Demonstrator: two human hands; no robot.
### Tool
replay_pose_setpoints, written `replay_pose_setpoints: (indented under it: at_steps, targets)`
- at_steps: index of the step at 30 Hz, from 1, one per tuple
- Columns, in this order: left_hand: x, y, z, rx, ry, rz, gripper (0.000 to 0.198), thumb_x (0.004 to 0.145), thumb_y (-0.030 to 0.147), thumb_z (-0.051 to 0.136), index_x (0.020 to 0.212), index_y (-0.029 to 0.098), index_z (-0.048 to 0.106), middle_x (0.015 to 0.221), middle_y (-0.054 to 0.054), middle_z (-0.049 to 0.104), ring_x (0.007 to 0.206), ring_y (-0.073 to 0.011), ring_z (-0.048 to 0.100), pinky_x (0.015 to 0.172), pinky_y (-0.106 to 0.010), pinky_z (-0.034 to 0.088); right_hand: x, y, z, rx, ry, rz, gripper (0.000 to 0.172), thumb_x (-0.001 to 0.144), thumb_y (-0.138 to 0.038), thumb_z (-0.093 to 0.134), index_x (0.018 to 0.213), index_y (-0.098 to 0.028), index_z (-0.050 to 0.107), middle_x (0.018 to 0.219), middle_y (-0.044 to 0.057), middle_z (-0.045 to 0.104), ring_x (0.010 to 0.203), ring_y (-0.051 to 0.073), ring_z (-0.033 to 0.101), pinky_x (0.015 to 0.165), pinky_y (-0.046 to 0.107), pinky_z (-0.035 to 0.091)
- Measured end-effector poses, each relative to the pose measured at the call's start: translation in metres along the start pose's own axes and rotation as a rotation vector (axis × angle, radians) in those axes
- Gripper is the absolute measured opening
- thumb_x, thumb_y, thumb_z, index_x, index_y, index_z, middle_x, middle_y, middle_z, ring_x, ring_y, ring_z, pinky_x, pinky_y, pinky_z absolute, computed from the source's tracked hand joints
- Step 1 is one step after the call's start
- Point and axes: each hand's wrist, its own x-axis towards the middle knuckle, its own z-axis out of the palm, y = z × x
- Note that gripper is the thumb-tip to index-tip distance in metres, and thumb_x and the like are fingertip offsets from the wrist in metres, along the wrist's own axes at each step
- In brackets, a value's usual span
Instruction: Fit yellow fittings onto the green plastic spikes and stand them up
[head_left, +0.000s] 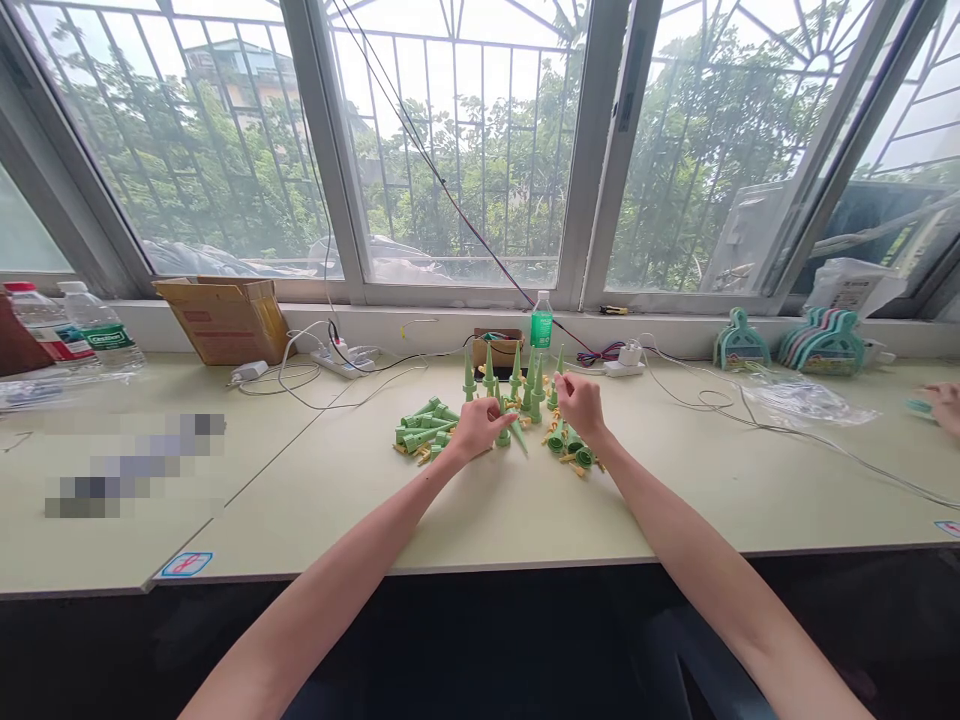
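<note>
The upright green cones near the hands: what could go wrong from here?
1. The right hand works right beside the upright cones; a nudge could topple several.
2. The cone in the grip of the left hand is close to that row and might knock it.
3. Small yellow pieces lie loose and may scatter.
</note>
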Motion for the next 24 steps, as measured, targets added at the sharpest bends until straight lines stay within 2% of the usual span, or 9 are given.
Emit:
replay_pose_setpoints:
  at_steps: [5, 8, 13, 16, 20, 24]
  targets:
    - [0.001, -0.001, 0.000, 0.057, 0.040, 0.031, 0.046, 0.071, 0.051, 0.067, 0.054, 0.019, 0.040, 0.051, 0.003, 0.045, 0.056, -0.0136, 0.050, 0.055, -0.025, 0.035, 0.002, 0.003, -0.002, -0.035, 0.002, 0.006, 0.041, 0.093, -0.039, 0.038, 0.057, -0.020, 0.043, 0.050, 0.000, 0.045, 0.048, 0.013, 0.034, 0.052, 0.026, 0.026]
    - [0.002, -0.002, 0.000, 0.074, 0.051, 0.041, 0.047, 0.071, 0.050, 0.067, 0.053, 0.019, 0.039, 0.052, 0.002, 0.045, 0.059, -0.0134, 0.047, 0.055, -0.025, 0.033, 0.003, 0.005, -0.004, -0.069, -0.042, 0.028, 0.037, 0.092, -0.037, 0.042, 0.060, -0.019, 0.050, 0.053, 0.001, 0.051, 0.050, 0.013, 0.039, 0.052, 0.026, 0.026]
    - [0.002, -0.003, 0.000, 0.079, 0.054, 0.051, 0.047, 0.071, 0.050, 0.067, 0.053, 0.019, 0.037, 0.054, 0.002, 0.045, 0.060, -0.0129, 0.044, 0.055, -0.024, 0.032, 0.003, 0.006, -0.005, -0.163, -0.278, 0.065, 0.022, 0.081, -0.030, 0.056, 0.062, -0.019, 0.061, 0.067, 0.005, 0.062, 0.061, 0.015, 0.049, 0.052, 0.025, 0.027]
    - [0.002, -0.002, 0.000, 0.084, 0.054, 0.047, 0.049, 0.071, 0.051, 0.067, 0.052, 0.019, 0.035, 0.053, 0.002, 0.044, 0.059, -0.0127, 0.043, 0.056, -0.024, 0.032, 0.002, 0.003, -0.005, -0.196, -0.408, 0.070, 0.019, 0.076, -0.027, 0.060, 0.059, -0.019, 0.063, 0.065, 0.005, 0.063, 0.063, 0.015, 0.050, 0.052, 0.025, 0.028]
    - [0.002, -0.003, 0.001, 0.073, 0.052, 0.039, 0.048, 0.070, 0.051, 0.067, 0.052, 0.019, 0.036, 0.050, 0.003, 0.045, 0.057, -0.0123, 0.044, 0.058, -0.025, 0.034, 0.001, -0.003, -0.008, -0.150, -0.532, 0.042, 0.015, 0.072, -0.026, 0.062, 0.061, -0.018, 0.067, 0.063, 0.004, 0.064, 0.060, 0.014, 0.051, 0.052, 0.024, 0.031]
    - [0.002, -0.004, 0.001, 0.044, 0.040, 0.027, 0.047, 0.070, 0.050, 0.067, 0.053, 0.019, 0.036, 0.046, 0.004, 0.046, 0.052, -0.0118, 0.046, 0.059, -0.026, 0.037, 0.002, -0.008, -0.013, -0.136, -0.623, -0.003, 0.018, 0.071, -0.029, 0.064, 0.058, -0.016, 0.066, 0.063, 0.003, 0.063, 0.059, 0.012, 0.051, 0.050, 0.022, 0.031]
